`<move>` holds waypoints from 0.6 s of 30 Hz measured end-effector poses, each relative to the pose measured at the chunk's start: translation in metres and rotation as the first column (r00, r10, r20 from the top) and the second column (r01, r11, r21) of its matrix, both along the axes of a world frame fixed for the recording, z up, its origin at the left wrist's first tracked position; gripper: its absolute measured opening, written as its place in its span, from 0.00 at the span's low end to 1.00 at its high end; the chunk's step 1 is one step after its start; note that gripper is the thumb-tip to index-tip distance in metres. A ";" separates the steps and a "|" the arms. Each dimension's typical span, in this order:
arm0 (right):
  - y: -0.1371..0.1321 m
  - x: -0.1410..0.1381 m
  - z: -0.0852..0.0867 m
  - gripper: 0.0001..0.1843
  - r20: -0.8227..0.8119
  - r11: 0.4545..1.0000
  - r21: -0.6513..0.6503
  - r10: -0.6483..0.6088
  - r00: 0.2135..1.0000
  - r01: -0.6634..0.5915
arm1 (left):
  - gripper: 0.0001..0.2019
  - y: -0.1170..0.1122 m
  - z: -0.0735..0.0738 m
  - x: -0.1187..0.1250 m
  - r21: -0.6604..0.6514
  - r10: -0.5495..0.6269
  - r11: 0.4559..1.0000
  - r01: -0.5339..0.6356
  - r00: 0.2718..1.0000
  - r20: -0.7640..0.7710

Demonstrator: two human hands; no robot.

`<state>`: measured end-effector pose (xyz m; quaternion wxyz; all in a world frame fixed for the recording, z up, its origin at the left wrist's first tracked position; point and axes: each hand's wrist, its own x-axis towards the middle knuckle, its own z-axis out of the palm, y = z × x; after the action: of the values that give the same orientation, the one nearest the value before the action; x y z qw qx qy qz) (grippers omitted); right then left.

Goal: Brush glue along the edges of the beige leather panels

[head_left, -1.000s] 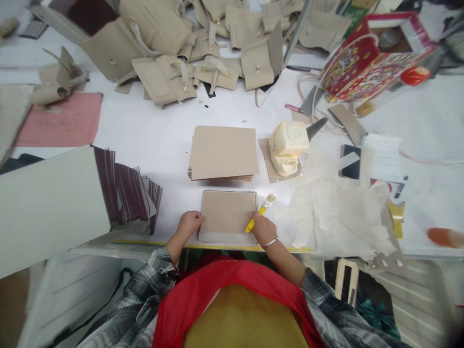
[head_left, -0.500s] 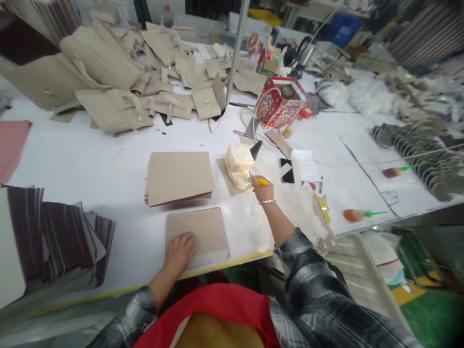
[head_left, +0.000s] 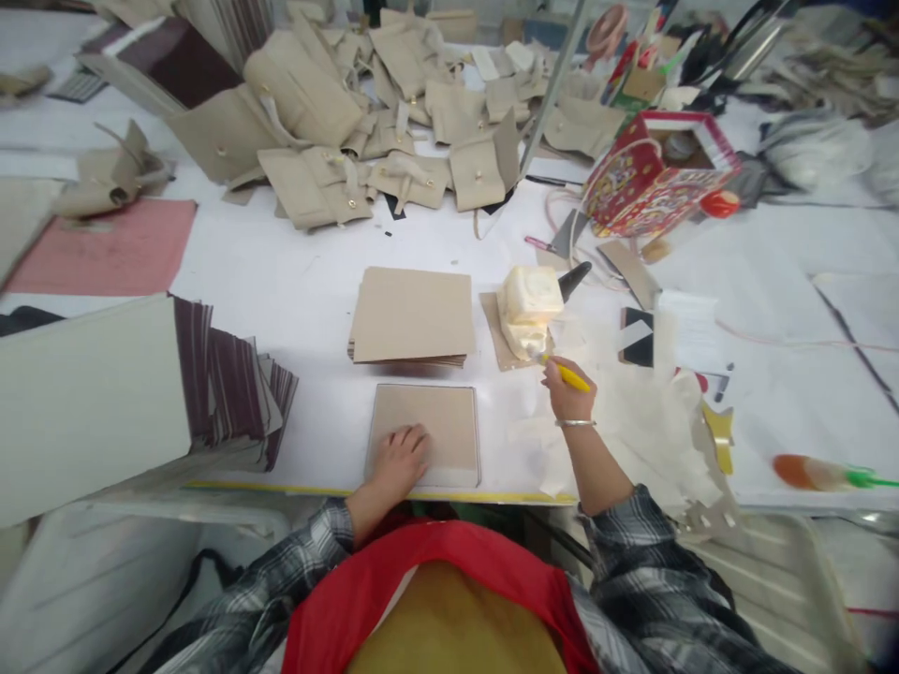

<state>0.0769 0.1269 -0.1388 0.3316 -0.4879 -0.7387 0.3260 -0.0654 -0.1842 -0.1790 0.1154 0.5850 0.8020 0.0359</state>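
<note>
My left hand [head_left: 399, 462] lies with its fingers stretched out on a beige rectangular panel [head_left: 449, 426] with a dark edge line, near the table's front edge. In my right hand [head_left: 572, 398] is a brush with a yellow handle [head_left: 574, 378], held between closed fingers. The brush's tip reaches the lower opening of a cream-coloured, glue-smeared container [head_left: 532, 298], and its bristles are hidden there. Under the container is a piece of brown board [head_left: 495, 329]. Just behind the panel sits a stack of beige boards [head_left: 414, 314].
Dark-edged sheets [head_left: 231, 384] are piled at the left, by a pink sheet [head_left: 105, 253]. Beige pouches [head_left: 316, 183] cover the back. A red patterned box [head_left: 653, 183], a phone [head_left: 636, 337] and a bottle with a green nozzle [head_left: 807, 471] are on the right.
The camera view has swung left, so the table's things appear farther right. My left hand stays on the panel and my right hand keeps the brush at the container.
</note>
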 end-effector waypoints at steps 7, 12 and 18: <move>-0.106 -0.060 0.001 0.11 -0.266 0.828 -0.551 -0.057 0.962 -0.103 | 0.21 0.001 0.000 0.001 -0.019 -0.017 1.000 0.017 1.000 0.009; -0.189 -0.132 -0.021 0.11 -0.324 0.695 -0.603 0.236 0.916 -0.392 | 0.19 0.000 -0.004 -0.002 -0.015 -0.022 1.000 0.022 1.000 -0.008; -0.154 -0.102 -0.032 0.10 -0.093 0.845 -0.469 0.242 0.966 -0.257 | 0.20 -0.004 0.000 -0.003 -0.011 -0.048 0.999 0.048 0.999 -0.001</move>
<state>-0.0249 -0.0271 -0.1710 0.1669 -0.4492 -0.6875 0.5456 -0.0684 -0.1879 -0.1788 0.1191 0.6034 0.7880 0.0282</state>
